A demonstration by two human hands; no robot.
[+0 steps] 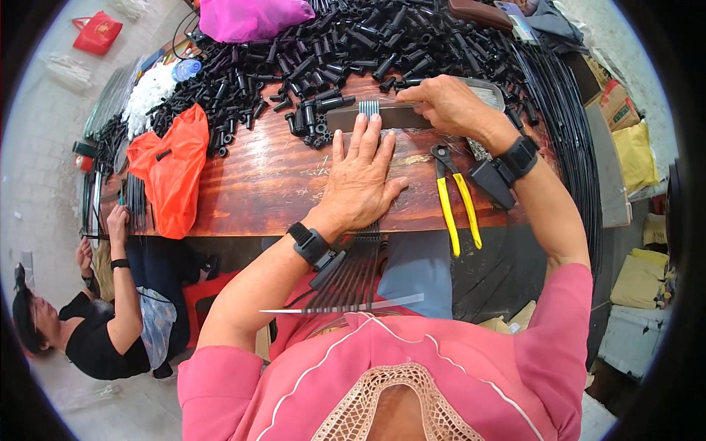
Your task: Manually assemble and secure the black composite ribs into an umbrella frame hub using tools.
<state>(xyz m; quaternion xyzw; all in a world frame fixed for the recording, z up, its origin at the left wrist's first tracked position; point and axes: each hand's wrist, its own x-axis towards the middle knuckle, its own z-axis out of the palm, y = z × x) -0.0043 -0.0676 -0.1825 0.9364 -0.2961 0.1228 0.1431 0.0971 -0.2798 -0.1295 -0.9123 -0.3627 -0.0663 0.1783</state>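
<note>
My left hand point(360, 176) lies flat, fingers together, pressing down a row of thin dark rods point(360, 268) that run from my lap over the wooden table point(265, 184) edge. The rods' far ends point(369, 108) stick out past my fingertips against a dark flat bar point(390, 117). My right hand point(448, 106) rests on that bar's right part, fingers curled around it. Both wrists carry black bands with small devices.
Yellow-handled pliers point(456, 198) lie right of my left hand. A big heap of black plastic tubes point(353, 44) covers the table's far side. An orange bag point(173, 169), a pink bag point(250, 18) and black wire bundles point(573, 140) lie around. Another person point(110, 316) sits lower left.
</note>
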